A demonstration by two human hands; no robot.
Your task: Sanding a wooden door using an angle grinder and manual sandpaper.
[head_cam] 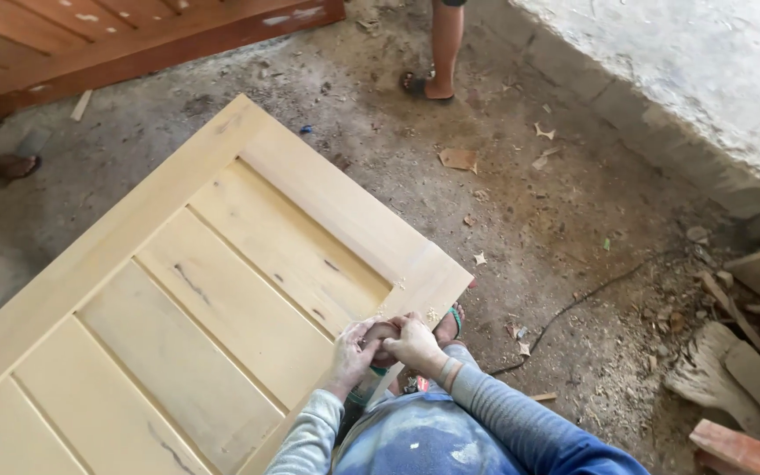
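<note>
I'm in what looks like a rough carpentry workshop. An unfinished panelled door lies before me; wood shavings and offcuts litter the dirt floor.

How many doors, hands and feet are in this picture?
Wooden doors: 2, the pale door and the reddish door at the top.
Hands: 2, the left hand and right hand, together at the pale door's edge.
Feet showing: 3, the person's own foot and two other people's, a foot at top and a foot at left.
Total: 7
</note>
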